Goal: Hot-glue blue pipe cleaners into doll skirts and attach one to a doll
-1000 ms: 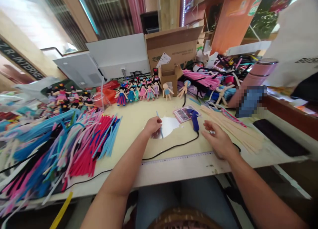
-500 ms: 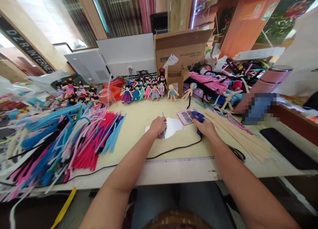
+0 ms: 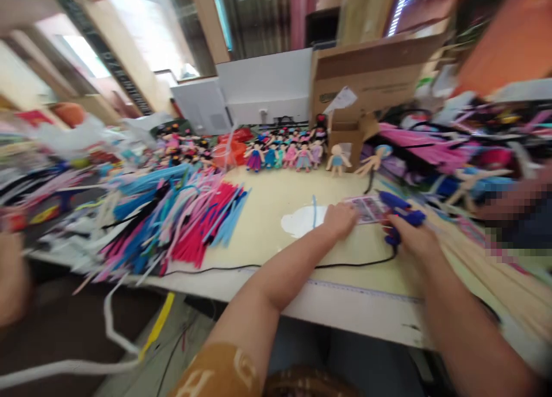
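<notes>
In my right hand (image 3: 411, 233) is a blue glue gun (image 3: 401, 208), its black cord running left across the table. My left hand (image 3: 342, 220) is at the left edge of a pink-edged picture card (image 3: 368, 209); its fingers are blurred, and whether they grip the card is unclear. Just left of that hand, a light blue pipe cleaner (image 3: 314, 212) lies across a white patch (image 3: 295, 222) on the tabletop. Pale pipe cleaners (image 3: 483, 253) are spread to the right of the glue gun.
Bundles of coloured pipe cleaners (image 3: 185, 219) cover the table's left side. Small dolls (image 3: 282, 153) stand at the back beside a small cardboard box (image 3: 345, 135). A pink pile of stems (image 3: 426, 144) is at back right. Another person's blurred arm (image 3: 12, 279) shows at far left.
The view has swung left. My left hand has let go of the light blue pipe cleaner and moved right to the card. My right hand still holds the glue gun.
</notes>
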Available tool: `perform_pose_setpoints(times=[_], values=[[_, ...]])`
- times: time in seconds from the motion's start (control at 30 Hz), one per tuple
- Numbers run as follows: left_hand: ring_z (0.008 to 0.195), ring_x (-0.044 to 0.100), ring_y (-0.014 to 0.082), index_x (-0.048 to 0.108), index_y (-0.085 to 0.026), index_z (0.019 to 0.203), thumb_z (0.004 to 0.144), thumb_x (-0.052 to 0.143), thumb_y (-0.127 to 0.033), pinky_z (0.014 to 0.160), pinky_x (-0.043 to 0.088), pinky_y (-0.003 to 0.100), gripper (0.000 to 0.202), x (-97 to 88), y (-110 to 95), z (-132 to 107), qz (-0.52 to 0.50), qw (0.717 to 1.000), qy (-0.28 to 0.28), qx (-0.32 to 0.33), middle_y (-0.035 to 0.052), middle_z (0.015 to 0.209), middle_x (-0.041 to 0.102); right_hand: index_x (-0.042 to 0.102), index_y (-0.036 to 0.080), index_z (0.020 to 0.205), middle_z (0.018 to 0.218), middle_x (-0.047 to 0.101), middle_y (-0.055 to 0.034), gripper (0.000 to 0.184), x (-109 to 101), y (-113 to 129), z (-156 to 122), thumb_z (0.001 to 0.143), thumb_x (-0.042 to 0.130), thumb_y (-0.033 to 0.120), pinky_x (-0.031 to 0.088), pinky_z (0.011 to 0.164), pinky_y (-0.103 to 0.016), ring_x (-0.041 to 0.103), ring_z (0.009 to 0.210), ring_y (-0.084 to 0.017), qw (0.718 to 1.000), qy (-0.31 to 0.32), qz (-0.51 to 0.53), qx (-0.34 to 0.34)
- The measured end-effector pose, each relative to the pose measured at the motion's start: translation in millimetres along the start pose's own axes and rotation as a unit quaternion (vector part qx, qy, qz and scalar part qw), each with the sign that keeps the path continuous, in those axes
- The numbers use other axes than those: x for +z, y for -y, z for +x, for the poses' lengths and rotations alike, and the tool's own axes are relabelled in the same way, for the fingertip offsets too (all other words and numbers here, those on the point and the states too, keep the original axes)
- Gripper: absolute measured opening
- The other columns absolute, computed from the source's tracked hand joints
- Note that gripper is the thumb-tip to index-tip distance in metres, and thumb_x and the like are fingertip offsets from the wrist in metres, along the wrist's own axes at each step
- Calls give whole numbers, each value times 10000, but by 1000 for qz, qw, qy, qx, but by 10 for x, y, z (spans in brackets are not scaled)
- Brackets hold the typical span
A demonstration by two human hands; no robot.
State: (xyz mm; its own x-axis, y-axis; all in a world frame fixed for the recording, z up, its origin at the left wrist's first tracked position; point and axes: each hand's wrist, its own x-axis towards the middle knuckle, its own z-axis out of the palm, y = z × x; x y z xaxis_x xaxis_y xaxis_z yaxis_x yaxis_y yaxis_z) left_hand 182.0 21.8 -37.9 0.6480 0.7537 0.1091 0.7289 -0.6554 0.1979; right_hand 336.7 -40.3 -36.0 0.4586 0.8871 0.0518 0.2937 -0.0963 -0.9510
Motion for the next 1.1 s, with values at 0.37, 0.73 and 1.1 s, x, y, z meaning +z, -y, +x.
perform_pose_setpoints(times=[0.37,0.73,1.1], values=[[1041,591,176,693,-192,1037,899,500,-242,964,430,286,242,-836,1430,-1458,-26,958,-110,-265,65,1097,680,686,245,731,651,589,-66,338,223,483,-55,502,856,428,329,436,-318,494,517,-134,976,138,161,55],[838,640,209,722,-195,865,809,543,-370,743,449,276,257,-1187,2067,-2181,44,906,-9,-421,65,900,735,660,195,714,645,628,-49,278,420,189,17,572,791,395,379,437,-265,529,504,-129,966,163,150,132],[795,612,209,630,-274,854,848,464,-463,764,482,324,252,-1294,355,-745,-46,986,-150,-48,31,892,660,690,154,968,842,692,-32,231,614,43,140,807,616,302,504,693,-305,638,812,-217,997,71,15,26]])
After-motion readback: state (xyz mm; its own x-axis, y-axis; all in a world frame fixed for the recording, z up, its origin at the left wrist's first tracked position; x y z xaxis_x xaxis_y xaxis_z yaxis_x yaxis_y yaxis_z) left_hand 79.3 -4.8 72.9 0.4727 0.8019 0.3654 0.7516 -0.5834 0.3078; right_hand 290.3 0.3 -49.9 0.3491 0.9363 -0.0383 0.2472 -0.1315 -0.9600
